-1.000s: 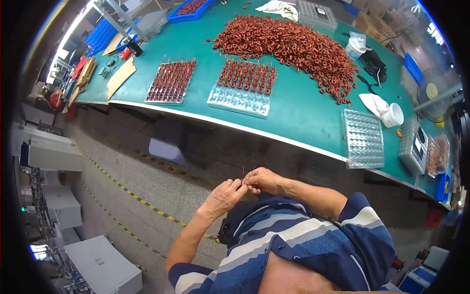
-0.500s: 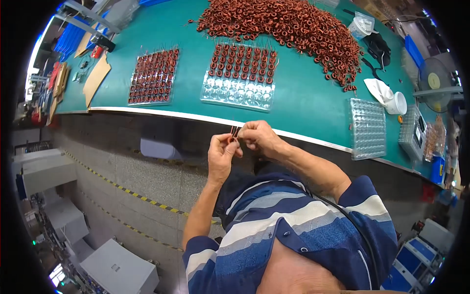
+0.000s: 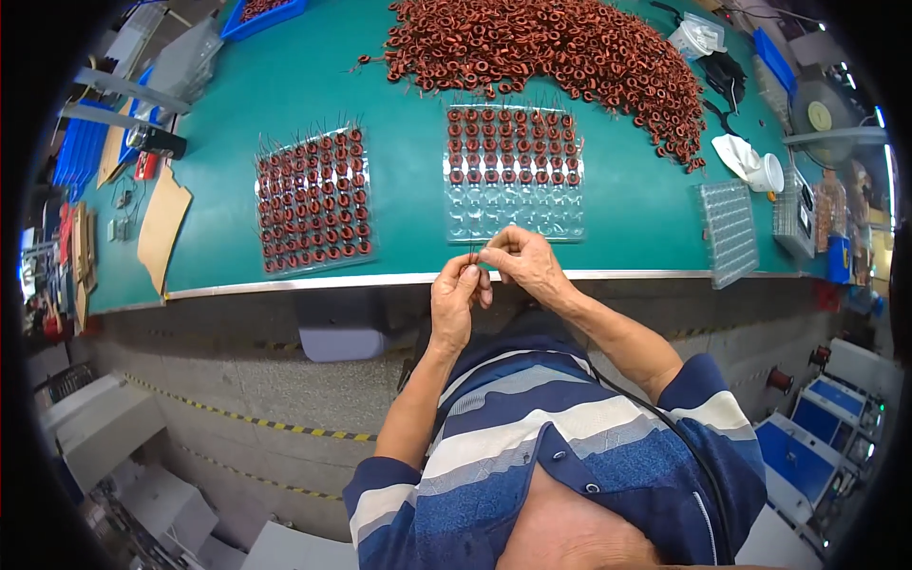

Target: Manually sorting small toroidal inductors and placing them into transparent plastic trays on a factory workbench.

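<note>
My left hand (image 3: 453,302) is closed in a pinch on a small toroid coil (image 3: 473,257), reddish-brown with thin dark wire leads. Fingers hide most of this coil. My right hand (image 3: 534,270) pinches at the leads, its fingertips against those of the left. Both hands are at the front edge of the green table (image 3: 404,218). Just beyond them lies a clear plastic tray (image 3: 516,226), its far rows filled with coils and its near rows of pockets bare. To the left, a second clear tray (image 3: 371,249) is full of coils, leads sticking up.
A large heap of loose coils (image 3: 541,47) covers the far side. At right are an upturned-looking clear tray (image 3: 730,237), a white cup (image 3: 766,175) and a clear box (image 3: 796,214). Brown cardboard (image 3: 163,228) lies at left; a blue bin (image 3: 261,21) stands far left.
The view has shifted, and the trays appear nearer my hands. My hands have drawn together over the coil; its ring, visible before, is now mostly behind fingers.
</note>
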### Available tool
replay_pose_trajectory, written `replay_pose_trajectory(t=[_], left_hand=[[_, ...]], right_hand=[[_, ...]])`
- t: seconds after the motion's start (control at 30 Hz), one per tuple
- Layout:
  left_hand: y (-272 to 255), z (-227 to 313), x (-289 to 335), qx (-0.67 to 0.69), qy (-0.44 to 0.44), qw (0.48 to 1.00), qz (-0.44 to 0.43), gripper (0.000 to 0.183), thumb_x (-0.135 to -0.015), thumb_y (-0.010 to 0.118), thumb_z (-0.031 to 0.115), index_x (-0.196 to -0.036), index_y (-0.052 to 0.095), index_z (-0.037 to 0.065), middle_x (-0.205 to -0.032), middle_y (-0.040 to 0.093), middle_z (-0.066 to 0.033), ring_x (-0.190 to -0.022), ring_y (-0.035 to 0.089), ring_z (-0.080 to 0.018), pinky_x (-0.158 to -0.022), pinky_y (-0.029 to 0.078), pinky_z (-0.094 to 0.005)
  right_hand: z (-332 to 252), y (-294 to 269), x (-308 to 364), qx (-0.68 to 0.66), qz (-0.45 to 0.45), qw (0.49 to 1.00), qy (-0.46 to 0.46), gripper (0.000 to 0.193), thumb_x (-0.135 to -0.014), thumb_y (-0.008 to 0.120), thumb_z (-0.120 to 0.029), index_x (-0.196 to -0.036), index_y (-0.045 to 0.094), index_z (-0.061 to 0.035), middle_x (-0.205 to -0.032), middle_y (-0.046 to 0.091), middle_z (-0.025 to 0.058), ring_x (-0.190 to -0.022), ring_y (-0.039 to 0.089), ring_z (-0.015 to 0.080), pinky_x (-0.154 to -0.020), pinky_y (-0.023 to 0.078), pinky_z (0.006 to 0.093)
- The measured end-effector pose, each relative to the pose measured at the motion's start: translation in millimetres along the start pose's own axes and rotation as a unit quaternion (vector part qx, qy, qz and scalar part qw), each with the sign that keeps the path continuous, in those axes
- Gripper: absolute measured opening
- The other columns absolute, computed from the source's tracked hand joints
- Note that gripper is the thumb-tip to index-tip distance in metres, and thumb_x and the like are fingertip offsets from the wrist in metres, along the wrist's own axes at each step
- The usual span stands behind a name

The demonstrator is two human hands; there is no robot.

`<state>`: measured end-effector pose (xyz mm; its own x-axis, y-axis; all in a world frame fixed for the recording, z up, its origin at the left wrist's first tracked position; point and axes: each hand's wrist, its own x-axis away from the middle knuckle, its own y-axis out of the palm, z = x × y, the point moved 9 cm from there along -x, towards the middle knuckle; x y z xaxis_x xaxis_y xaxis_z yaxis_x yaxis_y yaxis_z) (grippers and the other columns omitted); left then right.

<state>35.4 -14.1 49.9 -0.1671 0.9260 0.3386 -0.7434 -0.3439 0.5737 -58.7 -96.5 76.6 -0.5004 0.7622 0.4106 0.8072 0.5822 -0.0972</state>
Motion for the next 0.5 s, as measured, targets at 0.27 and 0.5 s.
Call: replay_pose_trajectory(t=[0.27,0.5], left_hand=[[-12,8,-5,0.044,-0.1,0.993,-0.037,0.02,-0.096,0.051,0.018,-0.105,0.057,0.002,-0.075,0.055,-0.0043,-0.055,0.048,-0.0103,-0.049,0.039,-0.0223],[13,-29,-8,-0.005,-0.125,0.991,-0.042,0.026,-0.097,0.05,0.018,-0.117,0.04,0.003,-0.078,0.054,-0.0063,-0.058,0.05,-0.0113,-0.051,0.042,-0.0233]], right_hand=[[-3,25,-3,-0.12,0.029,0.992,-0.026,0.02,-0.088,0.065,-0.017,-0.096,0.064,0.0016,-0.075,0.062,0.0023,-0.061,0.054,0.0056,-0.054,0.045,0.021],[23,-5,-2,-0.105,0.015,0.994,-0.004,0.016,-0.089,0.064,-0.016,-0.088,0.059,-0.0013,-0.069,0.056,-0.0012,-0.057,0.051,0.0044,-0.051,0.043,0.0213]])
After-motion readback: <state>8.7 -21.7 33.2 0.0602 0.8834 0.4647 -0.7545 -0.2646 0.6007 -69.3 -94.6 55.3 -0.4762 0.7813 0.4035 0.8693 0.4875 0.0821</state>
